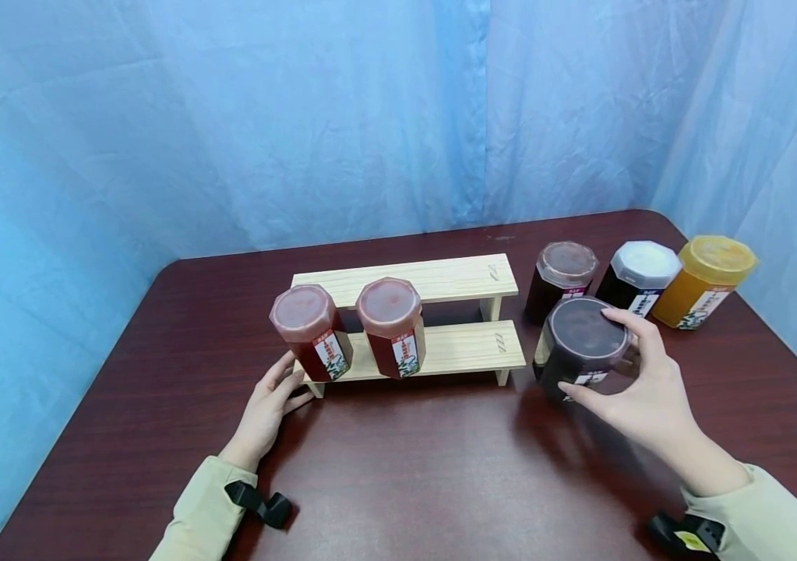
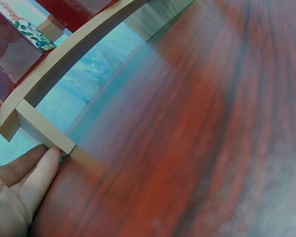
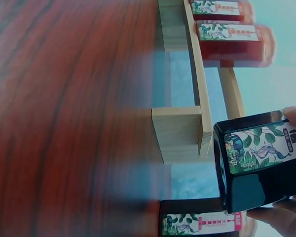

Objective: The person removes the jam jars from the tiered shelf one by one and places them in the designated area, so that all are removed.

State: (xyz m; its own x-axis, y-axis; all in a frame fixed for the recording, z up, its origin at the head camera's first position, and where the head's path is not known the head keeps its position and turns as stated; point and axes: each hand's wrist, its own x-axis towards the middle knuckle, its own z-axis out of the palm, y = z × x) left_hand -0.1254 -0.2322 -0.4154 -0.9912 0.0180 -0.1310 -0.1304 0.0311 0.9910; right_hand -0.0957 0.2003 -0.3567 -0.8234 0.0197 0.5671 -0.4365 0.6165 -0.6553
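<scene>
My right hand [image 1: 640, 389] holds a dark octagonal jar [image 1: 580, 343] between thumb and fingers, off the table beside the right end of a two-step wooden rack [image 1: 464, 347]. In the right wrist view the jar [image 3: 266, 148] is tilted, its leafy label showing. Two red jars [image 1: 310, 331] [image 1: 391, 327] stand side by side on the rack's lower step, toward the left. My left hand [image 1: 265, 405] touches the left end of that step, and in the left wrist view its fingers [image 2: 47, 170] rest against the rack's leg [image 2: 44, 128].
Behind my right hand stand a dark jar with a brownish lid [image 1: 559, 276], a dark jar with a white lid [image 1: 640, 273] and a yellow jar [image 1: 707, 280]. The dark red wooden table [image 1: 426, 467] ends at blue curtains [image 1: 342, 117] behind and at the sides.
</scene>
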